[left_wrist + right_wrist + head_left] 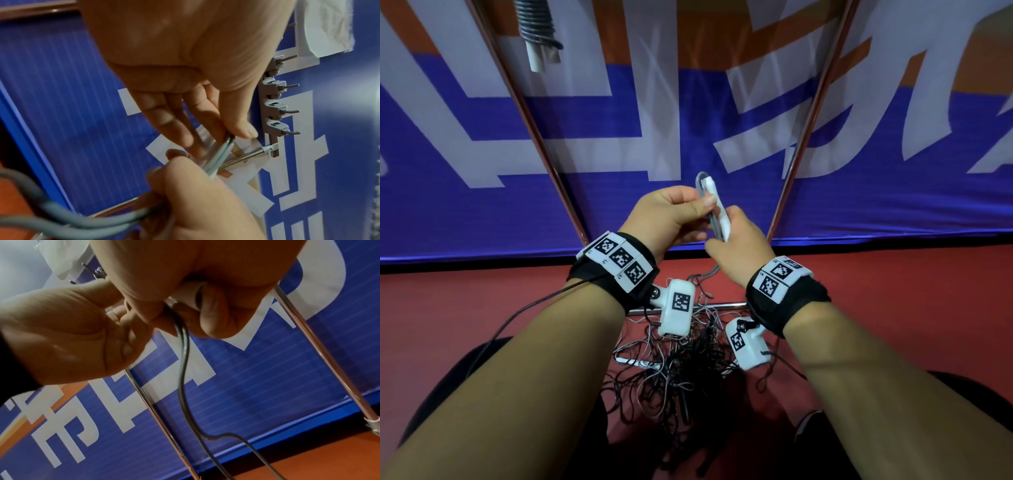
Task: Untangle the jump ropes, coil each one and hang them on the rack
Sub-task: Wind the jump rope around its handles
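We pinch the grey rope and its white handle in both hands, left and right, above the floor tangle, likely to start a coil.

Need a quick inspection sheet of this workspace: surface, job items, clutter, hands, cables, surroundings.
Surface: red floor.
Job's things: grey rope with white handle held up in both hands; tangled pile of ropes on the floor below; one coiled rope already hanging top left.
Clutter: nothing seen.
Grippers: left hand pinches the folded rope; right hand grips rope and handle.
Cables: thin black lead from the left wristband.
Surroundings: blue and orange banner; metal rack poles; grey hook strip.
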`<state>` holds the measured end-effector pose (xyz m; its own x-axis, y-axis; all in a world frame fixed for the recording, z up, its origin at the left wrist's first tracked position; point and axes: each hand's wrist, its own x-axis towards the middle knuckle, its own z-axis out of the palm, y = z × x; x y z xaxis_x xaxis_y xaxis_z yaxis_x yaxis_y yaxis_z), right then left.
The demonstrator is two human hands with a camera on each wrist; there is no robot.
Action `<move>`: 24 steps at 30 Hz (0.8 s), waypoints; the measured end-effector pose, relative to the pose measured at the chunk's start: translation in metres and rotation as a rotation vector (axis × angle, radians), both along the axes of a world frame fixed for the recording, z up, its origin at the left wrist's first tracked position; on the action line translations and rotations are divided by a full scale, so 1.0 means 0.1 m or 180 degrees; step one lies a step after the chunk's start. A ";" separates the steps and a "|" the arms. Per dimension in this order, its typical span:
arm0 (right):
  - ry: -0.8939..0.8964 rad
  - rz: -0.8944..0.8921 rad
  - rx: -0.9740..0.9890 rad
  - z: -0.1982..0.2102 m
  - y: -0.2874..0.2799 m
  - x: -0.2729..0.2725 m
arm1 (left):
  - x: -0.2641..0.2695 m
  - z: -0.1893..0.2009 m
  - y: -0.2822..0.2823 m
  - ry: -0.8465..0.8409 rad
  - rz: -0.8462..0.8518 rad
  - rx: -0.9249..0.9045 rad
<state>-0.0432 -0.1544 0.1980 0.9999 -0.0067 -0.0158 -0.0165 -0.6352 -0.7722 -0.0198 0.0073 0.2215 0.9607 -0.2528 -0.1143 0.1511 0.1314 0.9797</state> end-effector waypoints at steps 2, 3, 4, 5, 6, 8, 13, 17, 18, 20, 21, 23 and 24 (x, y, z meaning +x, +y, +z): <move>-0.0055 0.0007 0.0023 0.00 -0.02 0.03 | 0.02 0.00 0.00 -0.0222 0.0082 0.0164; -0.0070 0.0003 0.0047 0.02 -0.02 0.03 | 0.04 -0.01 0.01 -0.0275 0.0140 0.0211; -0.0072 -0.0013 0.0115 0.03 -0.02 0.04 | 0.08 -0.04 0.00 -0.0229 0.0230 0.0250; -0.0081 -0.0044 0.0217 0.04 -0.02 0.05 | 0.10 -0.05 -0.02 -0.0121 0.0310 0.0336; -0.0101 -0.0087 0.0344 0.05 -0.03 0.06 | 0.15 -0.10 -0.02 -0.0013 0.0330 0.0510; -0.0161 -0.0206 0.0622 0.06 -0.04 0.09 | 0.20 -0.25 -0.03 -0.0084 0.0042 0.1113; -0.0323 -0.0499 0.0907 0.12 -0.11 0.11 | 0.01 -0.46 -0.04 -0.0356 -0.1294 0.1947; -0.0419 -0.0671 0.1100 0.13 -0.17 0.10 | -0.07 -0.40 -0.06 -0.0089 -0.1476 0.1309; -0.0436 -0.0696 0.1161 0.14 -0.17 0.10 | -0.07 -0.40 -0.06 -0.0152 -0.1578 0.1326; -0.0476 -0.0755 0.1269 0.14 -0.18 0.11 | -0.05 -0.41 -0.04 -0.0129 -0.1771 0.1359; -0.0482 -0.0772 0.1281 0.16 -0.18 0.10 | -0.04 -0.41 -0.03 -0.0101 -0.1815 0.1437; -0.0432 -0.0793 0.1247 0.15 -0.17 0.10 | -0.02 -0.41 -0.02 -0.0135 -0.1867 0.1777; -0.0376 -0.0786 0.1250 0.15 -0.16 0.11 | -0.02 -0.41 -0.01 -0.0214 -0.1893 0.2049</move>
